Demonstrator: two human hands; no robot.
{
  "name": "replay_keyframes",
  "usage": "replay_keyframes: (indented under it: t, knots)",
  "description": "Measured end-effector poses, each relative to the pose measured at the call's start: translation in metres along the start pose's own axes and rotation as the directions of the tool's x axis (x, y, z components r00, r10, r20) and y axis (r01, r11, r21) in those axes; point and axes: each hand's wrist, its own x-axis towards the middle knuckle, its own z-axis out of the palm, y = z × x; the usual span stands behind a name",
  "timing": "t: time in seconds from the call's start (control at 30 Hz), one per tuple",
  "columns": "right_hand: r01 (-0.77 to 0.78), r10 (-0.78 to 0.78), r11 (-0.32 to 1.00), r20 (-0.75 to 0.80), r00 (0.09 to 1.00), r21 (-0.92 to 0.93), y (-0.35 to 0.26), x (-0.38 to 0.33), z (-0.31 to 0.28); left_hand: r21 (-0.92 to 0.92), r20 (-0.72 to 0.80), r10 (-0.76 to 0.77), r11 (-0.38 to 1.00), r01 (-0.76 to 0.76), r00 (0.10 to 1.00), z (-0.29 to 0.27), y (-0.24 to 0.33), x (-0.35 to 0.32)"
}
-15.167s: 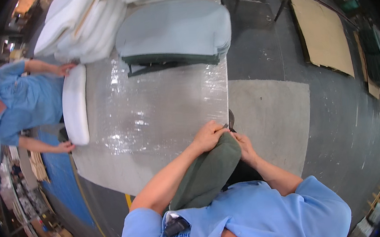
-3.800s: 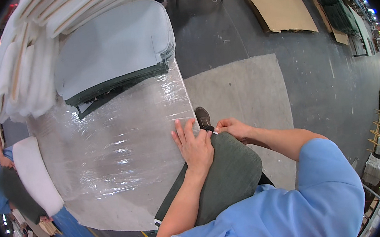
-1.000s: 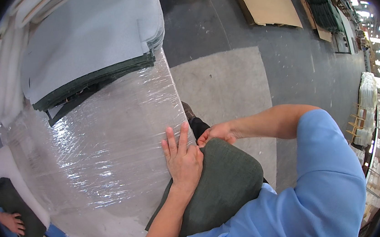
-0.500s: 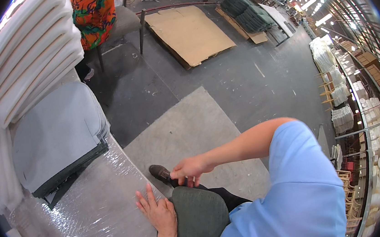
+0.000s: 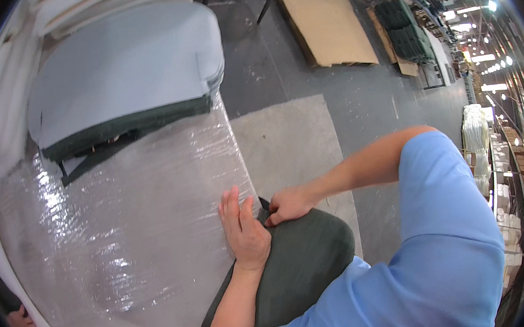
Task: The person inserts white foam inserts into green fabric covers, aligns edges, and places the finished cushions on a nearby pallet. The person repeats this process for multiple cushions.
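A dark green, rounded seat-shaped piece (image 5: 308, 253) lies against my body, over the near right edge of the film-wrapped table (image 5: 155, 237). My left hand (image 5: 245, 233) rests along its left side, fingers stretched out towards the table edge. At the piece's far corner my right hand (image 5: 290, 205) is closed, its thumb and fingers pinching the dark edge there. On the table's far part sits a stack of light grey, rounded cut pieces (image 5: 132, 56) with dark green layers beneath.
White padded sheets (image 5: 4, 106) pile up at the far left. Another person's hand (image 5: 23, 325) shows at the lower left. A cardboard sheet (image 5: 327, 25) lies on the floor beyond, near stacked dark green pieces (image 5: 405, 30). Shelving with goods runs along the right.
My right hand has come down from above the floor onto the green piece's far corner and closed there. The view has shifted towards the table, and more of the green piece shows.
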Motion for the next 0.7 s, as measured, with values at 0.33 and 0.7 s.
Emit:
replay_keyframes:
  t: [0.33,0.7]
  knots:
    - [-0.166,-0.148,0.685,0.359,0.922,0.710,0.042,0.029,-0.002,-0.070,-0.016,0.001,0.998,-0.003,1.000,-0.001,-0.006,-0.003]
    - [-0.072,0.058,0.932,0.048,0.997,0.356,0.016,-0.021,0.001,-0.014,-0.035,-0.012,1.000,0.011,0.999,0.000,-0.006,-0.001]
